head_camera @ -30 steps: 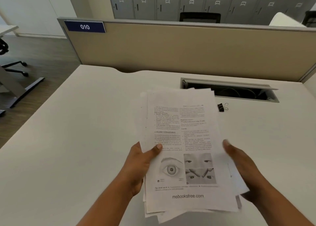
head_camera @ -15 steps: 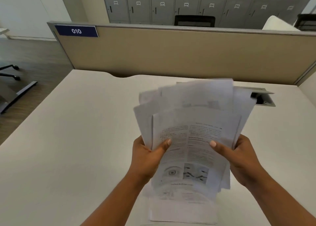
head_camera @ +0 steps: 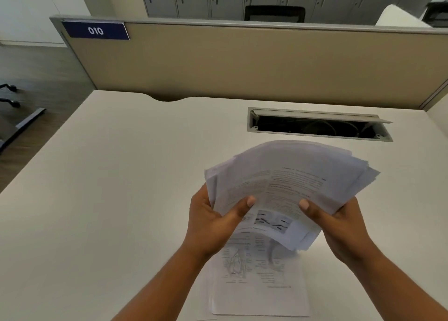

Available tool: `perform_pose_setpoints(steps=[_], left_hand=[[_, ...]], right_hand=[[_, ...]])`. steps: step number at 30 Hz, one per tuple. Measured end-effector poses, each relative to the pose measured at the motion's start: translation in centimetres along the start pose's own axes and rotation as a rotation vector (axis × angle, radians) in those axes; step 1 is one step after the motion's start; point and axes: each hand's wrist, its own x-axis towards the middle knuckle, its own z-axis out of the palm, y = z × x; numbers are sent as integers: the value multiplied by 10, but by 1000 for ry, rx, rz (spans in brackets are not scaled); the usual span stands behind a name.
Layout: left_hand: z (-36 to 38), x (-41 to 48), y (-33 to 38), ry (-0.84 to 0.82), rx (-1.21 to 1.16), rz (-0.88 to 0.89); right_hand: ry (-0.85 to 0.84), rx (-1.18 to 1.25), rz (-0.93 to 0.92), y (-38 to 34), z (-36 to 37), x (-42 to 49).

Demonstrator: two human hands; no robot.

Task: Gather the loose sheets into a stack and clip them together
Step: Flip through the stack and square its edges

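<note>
The left hand (head_camera: pixel 213 221) and the right hand (head_camera: pixel 339 226) each gripped one side of a single bundle of sheets (head_camera: pixel 291 175), held clear above the desk (head_camera: pixel 109 187). Each thumb pressed on the printed top face. The other fingers were hidden behind the paper.

The bundle was thin white paper, bowed into a convex arch, with its far edges fanned and uneven. The top sheet carried two text columns and a grey figure block. The number of sheets in the bundle could not be counted.

Below the hands, flat sheets (head_camera: pixel 261 294) lay on the desk. The uppermost was printed with a line drawing and labels, and the edges of at least two sheets showed.

The desk was one smooth, matte, off-white surface with a curved notch at its far edge. One rectangular grey cable tray (head_camera: pixel 320 126) was set into it, with its lid raised. One beige partition (head_camera: pixel 242 63) with a grey top rail stood behind, bearing one blue plate (head_camera: pixel 95 30) marked "010".
</note>
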Motion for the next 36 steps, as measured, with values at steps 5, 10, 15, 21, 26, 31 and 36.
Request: perform_pose_setpoints(steps=[5, 10, 15, 21, 26, 31, 36], left_hand=[[0, 4, 25, 80, -11, 101], [9, 8, 49, 67, 52, 122], [10, 7, 50, 81, 8, 87], [-10, 13, 29, -75, 1, 39], [-15, 8, -18, -135, 144, -121], [-10, 2, -44, -105, 132, -144], [-13, -2, -47, -81, 98, -162]], right_hand=[[-12, -43, -22, 3, -3, -2], [-37, -103, -34, 2, -4, -3], [-32, -105, -16, 6, -8, -4], [-43, -19, 82, 21, -13, -4], [-42, 7, 145, 31, -10, -9], [-53, -13, 166, 43, -4, -15], [-21, -30, 144, 47, -7, -23]])
